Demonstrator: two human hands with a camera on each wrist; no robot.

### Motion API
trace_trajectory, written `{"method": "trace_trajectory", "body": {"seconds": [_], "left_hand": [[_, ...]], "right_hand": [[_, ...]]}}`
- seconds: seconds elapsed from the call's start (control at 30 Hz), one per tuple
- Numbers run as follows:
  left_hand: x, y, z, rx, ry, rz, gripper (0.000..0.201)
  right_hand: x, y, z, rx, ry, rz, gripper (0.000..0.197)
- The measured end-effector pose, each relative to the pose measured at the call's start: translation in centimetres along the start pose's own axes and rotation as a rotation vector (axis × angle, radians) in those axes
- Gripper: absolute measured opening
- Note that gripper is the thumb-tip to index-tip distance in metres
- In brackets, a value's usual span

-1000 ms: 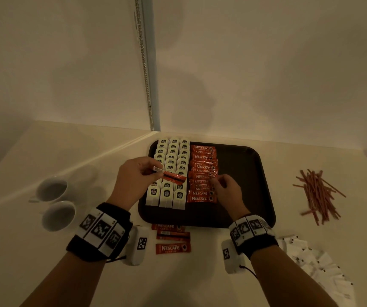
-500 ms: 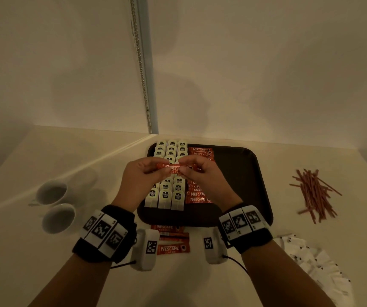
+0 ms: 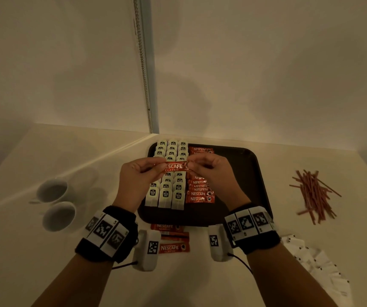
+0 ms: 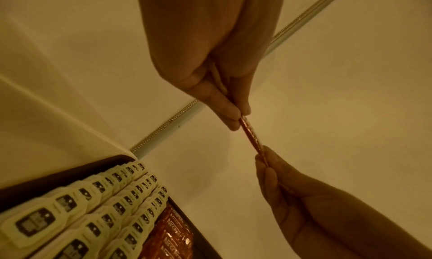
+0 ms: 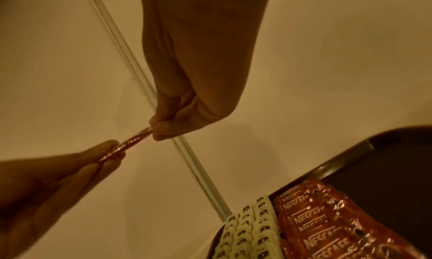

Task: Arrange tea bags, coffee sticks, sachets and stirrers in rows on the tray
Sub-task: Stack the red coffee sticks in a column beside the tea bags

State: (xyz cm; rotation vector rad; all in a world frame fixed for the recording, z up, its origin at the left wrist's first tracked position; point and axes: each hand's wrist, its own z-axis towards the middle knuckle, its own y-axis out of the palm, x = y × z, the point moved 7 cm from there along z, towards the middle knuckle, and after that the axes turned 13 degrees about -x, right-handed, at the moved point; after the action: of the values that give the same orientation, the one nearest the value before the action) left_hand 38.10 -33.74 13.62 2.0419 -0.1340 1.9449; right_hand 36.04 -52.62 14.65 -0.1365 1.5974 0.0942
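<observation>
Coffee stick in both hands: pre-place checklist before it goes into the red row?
1. Left hand pinches one end of the coffee stick: ok.
2. Right hand pinches the other end: ok.
3. Stick clear above the tea bag rows, not touching: ok.
4. Label faces up, lengthwise like the coffee stick row: ok.
5. Free slot in that row: cannot tell, hands hide its middle.
6. Bare tray floor right of the row: ok.

Two white cups [image 3: 55,203] sit touching near the left edge of the table [image 3: 311,251]; a beaded cord [image 3: 143,63] hangs down the wall behind.
</observation>
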Motion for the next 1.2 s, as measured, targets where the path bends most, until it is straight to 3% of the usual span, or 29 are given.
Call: {"method": "trace_trajectory", "body": {"seconds": [0.13, 0.27, 0.4, 0.5, 0.6, 0.8, 1.07, 1.2], "left_hand": [[0.2, -0.1, 0.2, 0.019, 0.026, -0.007, 0.016], [0.3, 0.1, 0.1, -0.018, 0.018, 0.075, 0.02], [0.0, -0.5, -0.6, -0.054, -0.039, 0.212, 0.034], [-0.8, -2.5, -2.3, -0.091, -0.127, 0.298, 0.022], [-2.7, -4.9, -5.1, -0.154, -0.239, 0.421, 0.014], [-8.0, -10.7, -11.8, -0.088, -0.491, 0.467, 0.015], [-11.4, -14.1, -18.2, 0.033, -0.663, 0.342, 0.015], [-12.1, -14.5, -19.5, 0.047, -0.692, 0.35, 0.015]], "right_hand": [[-0.3, -0.3, 0.1, 0.018, -0.01, -0.046, 0.014], [-0.4, -0.4, 0.5, -0.111, 0.026, -0.289, 0.017], [1.3, -2.8, 0.5, -0.129, 0.109, -0.445, 0.017], [4.4, -5.5, -0.5, -0.1, 0.228, -0.588, 0.017], [8.4, -6.8, -2.3, -0.094, 0.351, -0.636, 0.015], [14.6, -6.5, -4.1, -0.094, 0.508, -0.593, 0.013], [15.5, -6.6, -3.6, 0.101, 0.497, -0.604, 0.013], [15.6, -6.5, -3.4, 0.129, 0.521, -0.623, 0.016]]}}
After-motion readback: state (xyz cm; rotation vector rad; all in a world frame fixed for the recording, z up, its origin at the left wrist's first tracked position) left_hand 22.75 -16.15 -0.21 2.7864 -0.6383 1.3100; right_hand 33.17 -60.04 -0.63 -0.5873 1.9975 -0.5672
